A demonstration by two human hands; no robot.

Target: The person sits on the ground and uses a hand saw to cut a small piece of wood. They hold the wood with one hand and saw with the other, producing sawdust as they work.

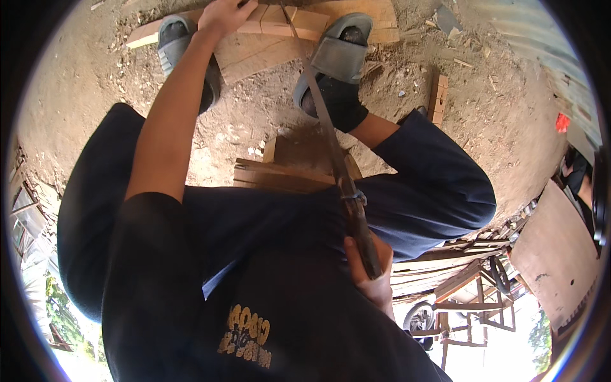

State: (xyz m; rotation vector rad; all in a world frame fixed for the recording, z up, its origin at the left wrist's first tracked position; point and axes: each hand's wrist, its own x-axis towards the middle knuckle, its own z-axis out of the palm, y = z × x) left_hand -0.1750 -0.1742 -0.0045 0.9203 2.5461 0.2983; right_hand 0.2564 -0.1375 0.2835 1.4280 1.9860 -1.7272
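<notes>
My right hand (372,270) is wrapped around the dark handle of a long, narrow handsaw (326,124), with a band of wire or metal near the top of the grip. Its blade runs up and away, and the far end crosses a pale wooden board (305,24) on the ground; the teeth are too small to make out. At the far left of that board, my left hand (223,18) grips it from above, fingers curled and partly cut off by the view's edge. Thin cross lines mark the board between that hand and the blade.
My sandalled feet, left (178,38) and right (344,48), are against the board. A flat plank (251,57) lies between them. Closer in is a low wooden piece (273,175); a small block (438,99) lies to the right. Corrugated sheet (541,38) borders the far right, a wooden frame (471,305) the near right.
</notes>
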